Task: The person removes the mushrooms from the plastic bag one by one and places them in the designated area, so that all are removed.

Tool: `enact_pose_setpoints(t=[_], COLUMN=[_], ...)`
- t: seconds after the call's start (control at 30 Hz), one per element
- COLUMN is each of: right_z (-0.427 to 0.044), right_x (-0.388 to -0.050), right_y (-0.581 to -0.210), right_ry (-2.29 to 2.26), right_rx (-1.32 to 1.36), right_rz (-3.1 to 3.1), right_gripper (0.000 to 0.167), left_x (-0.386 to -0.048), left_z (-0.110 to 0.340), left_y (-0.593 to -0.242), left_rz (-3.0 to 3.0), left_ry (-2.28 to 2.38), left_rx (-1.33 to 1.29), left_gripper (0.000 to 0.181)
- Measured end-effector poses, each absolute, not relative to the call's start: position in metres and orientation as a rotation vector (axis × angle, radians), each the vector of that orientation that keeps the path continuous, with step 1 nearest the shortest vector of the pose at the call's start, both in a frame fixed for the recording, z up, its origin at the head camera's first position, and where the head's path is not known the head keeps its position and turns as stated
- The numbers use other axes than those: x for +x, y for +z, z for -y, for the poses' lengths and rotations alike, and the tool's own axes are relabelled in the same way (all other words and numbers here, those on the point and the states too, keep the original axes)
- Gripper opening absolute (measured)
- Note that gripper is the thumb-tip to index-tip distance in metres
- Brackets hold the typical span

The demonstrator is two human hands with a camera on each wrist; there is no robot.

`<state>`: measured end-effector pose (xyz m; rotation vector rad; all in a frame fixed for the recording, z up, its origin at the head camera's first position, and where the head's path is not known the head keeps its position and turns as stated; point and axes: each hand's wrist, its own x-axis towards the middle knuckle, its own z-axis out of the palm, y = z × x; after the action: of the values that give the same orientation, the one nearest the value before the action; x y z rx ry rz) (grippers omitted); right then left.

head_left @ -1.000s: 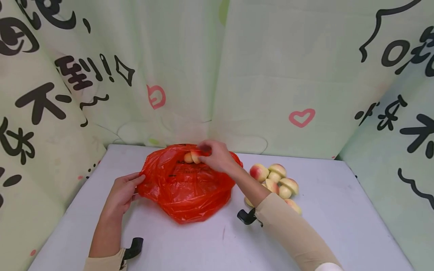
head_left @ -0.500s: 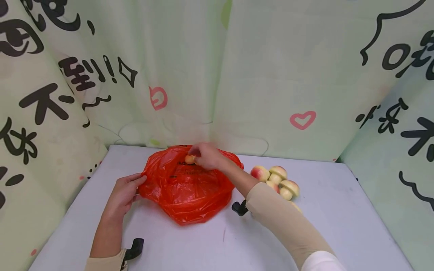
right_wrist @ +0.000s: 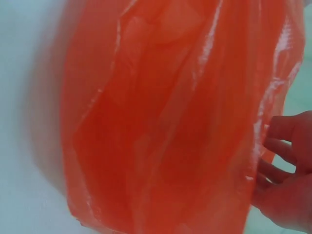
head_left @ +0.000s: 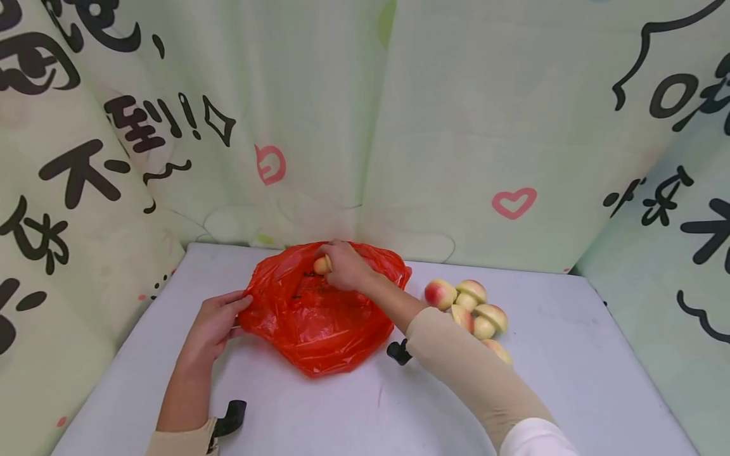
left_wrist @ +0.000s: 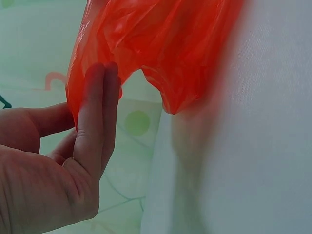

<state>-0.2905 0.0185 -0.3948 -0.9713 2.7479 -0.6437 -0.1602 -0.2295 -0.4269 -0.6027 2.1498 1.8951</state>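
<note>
In the head view a crumpled red plastic bag (head_left: 319, 329) lies on the table with its mouth toward the back. My left hand (head_left: 219, 320) pinches the bag's left edge; in the left wrist view the left hand (left_wrist: 73, 156) has its thumb and fingers on the film. At the mouth, my right hand (head_left: 349, 269) reaches over the bag with curled fingers round a toy mushroom (head_left: 322, 265), whose pale stem sticks out to the left. The right wrist view shows the right hand (right_wrist: 287, 170) partly behind the red film, its fingertips hidden.
Right of the bag, several toy mushrooms (head_left: 483, 326) with yellow and pink caps lie in a cluster, partly hidden by the right sleeve (head_left: 467, 364). A printed pale green curtain (head_left: 433, 158) surrounds the white table (head_left: 308, 418) at the back and sides.
My right hand has moved left and closer over the toy mushroom at the bag's mouth, covering more of its cap. The left hand keeps its hold on the bag's edge.
</note>
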Motion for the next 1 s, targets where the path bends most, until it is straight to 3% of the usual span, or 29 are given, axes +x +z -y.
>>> enact_pose_setpoints(t=[0.53, 1.0], right_z=[-0.017, -0.021], right_x=[-0.295, -0.301], right_y=[-0.404, -0.415], right_ry=[-0.644, -0.609], right_rx=[-0.850, -0.930], right_rz=[-2.821, -2.864], right_gripper=[0.048, 0.046], left_x=[-0.159, -0.158], left_z=[0.230, 0.229], left_y=[-0.426, -0.427], left_rz=[-2.161, -2.163], left_ry=[1.916, 1.925], left_rx=[-0.580, -0.575], left_gripper=[0.058, 0.057])
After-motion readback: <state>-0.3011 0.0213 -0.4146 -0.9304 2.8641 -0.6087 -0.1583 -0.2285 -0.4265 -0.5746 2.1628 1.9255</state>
